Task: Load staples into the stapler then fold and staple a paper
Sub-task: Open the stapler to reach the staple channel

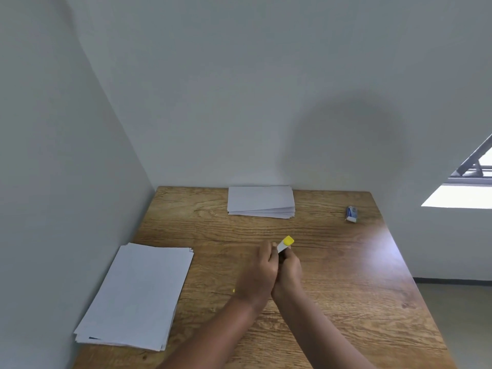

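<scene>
The stapler (pixel 285 245) is held a little right of the middle of the frame, above the wooden table (pixel 346 262). Only its far end shows: a pale body with a yellow tip, which sticks out from between the two hands and points toward the upper right. So its long axis runs from the lower left to the upper right, away from the person. A small yellow spot is also visible under the left wrist; I cannot tell what it is.

Both hands are closed around the stapler and touch each other. The left hand (pixel 259 272) covers the near part from the left side, and the right hand (pixel 288 272) grips from the right, with its fingers just below the yellow tip. Neither hand is nearer; they share the same grasp.

I judge that the loading step is in work, but the staple channel is hidden by the fingers, so I cannot say if it is open.

The small blue and white box (pixel 352 213), probably the staples, lies well apart, in the upper right of the table, on the side of the right hand. A stack of folded papers (pixel 261 202) lies at the far edge, and a stack of flat sheets (pixel 138 294) in the lower left, on the side of the left hand.
</scene>
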